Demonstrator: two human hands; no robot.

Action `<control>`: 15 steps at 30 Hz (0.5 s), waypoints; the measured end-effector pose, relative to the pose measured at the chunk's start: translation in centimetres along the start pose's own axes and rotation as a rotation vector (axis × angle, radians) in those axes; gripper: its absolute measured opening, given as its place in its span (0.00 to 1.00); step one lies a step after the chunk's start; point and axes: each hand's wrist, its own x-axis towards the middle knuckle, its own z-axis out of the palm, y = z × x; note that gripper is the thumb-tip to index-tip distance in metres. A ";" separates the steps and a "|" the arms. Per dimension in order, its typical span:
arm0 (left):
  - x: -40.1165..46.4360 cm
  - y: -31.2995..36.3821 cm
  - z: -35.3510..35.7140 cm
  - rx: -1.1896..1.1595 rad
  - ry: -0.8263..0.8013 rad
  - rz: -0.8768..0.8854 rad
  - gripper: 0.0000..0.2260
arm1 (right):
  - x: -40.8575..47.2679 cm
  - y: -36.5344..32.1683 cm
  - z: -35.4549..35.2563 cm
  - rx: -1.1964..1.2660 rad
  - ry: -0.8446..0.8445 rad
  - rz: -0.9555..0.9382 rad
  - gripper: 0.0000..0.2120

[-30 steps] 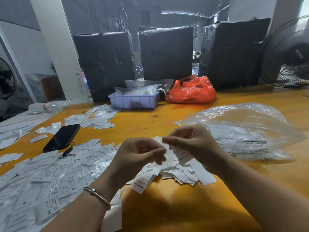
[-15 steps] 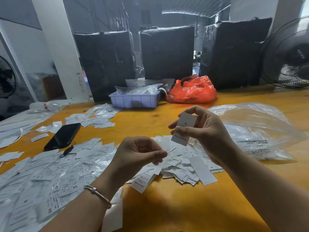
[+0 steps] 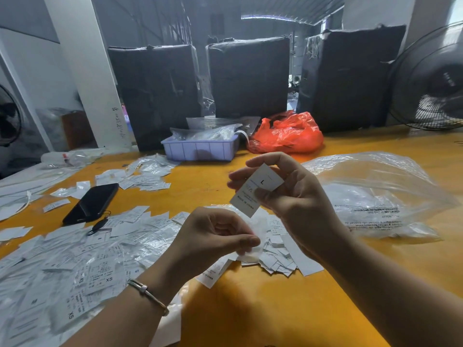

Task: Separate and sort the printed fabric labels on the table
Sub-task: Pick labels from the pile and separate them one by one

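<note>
White label (image 3: 255, 192) pinched upright in right hand (image 3: 298, 204)'s grip; left hand (image 3: 213, 236) pinches another.

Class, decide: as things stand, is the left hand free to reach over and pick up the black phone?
Probably not yet. The left hand already pinches a label, though nothing stands between it and the black phone, which lies uncovered on the table.
</note>
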 end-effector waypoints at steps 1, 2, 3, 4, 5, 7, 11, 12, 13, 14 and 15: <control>0.0 0.1 0.0 -0.007 -0.001 0.000 0.07 | 0.0 0.0 0.0 -0.008 -0.002 -0.003 0.17; 0.0 0.2 -0.1 -0.013 -0.001 -0.001 0.06 | 0.0 0.1 0.0 -0.013 -0.002 -0.006 0.17; -0.1 0.2 -0.1 -0.018 -0.001 -0.005 0.05 | 0.0 0.1 0.0 -0.013 0.001 -0.008 0.17; -0.1 0.3 -0.2 -0.025 -0.002 -0.011 0.03 | 0.0 0.1 -0.1 -0.012 0.004 -0.009 0.17; -0.1 0.3 -0.3 -0.034 -0.004 -0.018 0.02 | 0.0 0.1 -0.1 -0.013 0.008 -0.008 0.16; -0.2 0.3 -0.3 -0.056 -0.016 -0.033 0.01 | -0.1 0.0 0.0 -0.020 0.006 -0.010 0.16; -0.2 0.3 -0.4 -0.119 -0.005 -0.068 0.03 | -0.2 -0.1 0.1 -0.024 -0.029 -0.001 0.18; -0.2 0.3 -0.4 -0.128 -0.002 -0.073 0.03 | -0.2 -0.1 0.1 -0.030 -0.033 0.005 0.18; -0.2 0.2 -0.5 -0.129 -0.001 -0.079 0.04 | -0.2 -0.1 0.1 -0.039 -0.033 0.011 0.19; -0.2 0.2 -0.6 -0.124 -0.003 -0.083 0.04 | -0.2 -0.2 0.0 -0.050 -0.028 0.015 0.20; -0.2 0.2 -0.6 -0.115 -0.006 -0.087 0.04 | -0.2 -0.3 -0.1 -0.063 -0.023 0.016 0.21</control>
